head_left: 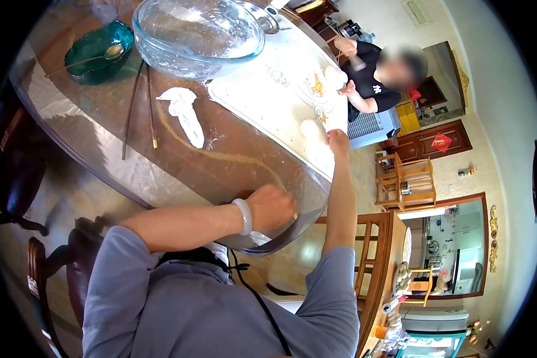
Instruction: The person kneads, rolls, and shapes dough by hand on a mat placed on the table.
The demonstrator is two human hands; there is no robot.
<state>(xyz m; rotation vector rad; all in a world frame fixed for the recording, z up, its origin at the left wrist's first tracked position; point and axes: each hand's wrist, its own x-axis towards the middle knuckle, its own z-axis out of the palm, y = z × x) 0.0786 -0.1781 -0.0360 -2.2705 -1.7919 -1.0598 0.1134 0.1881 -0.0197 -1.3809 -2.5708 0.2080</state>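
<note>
My left hand (273, 207), below a pale bracelet, is curled closed at the near table edge; a small pale bit shows by its fingers, too unclear to name. My right hand (338, 143) is closed at the white board's edge, beside a smooth white dough lump (313, 130). What its fingers hold is hidden. The white board (262, 107) has printed pictures. Across it, a co-worker's hand (349, 89) is by another white lump (335, 76), and their other hand (344, 46) is raised with a blurred tool.
A large glass bowl (200, 36), a teal bowl (98, 53) with a spoon, two dark sticks (138, 110) and a crumpled white cloth (185, 113) lie on the glass-topped table (232, 173). A wooden table (379, 268) and chairs stand at right.
</note>
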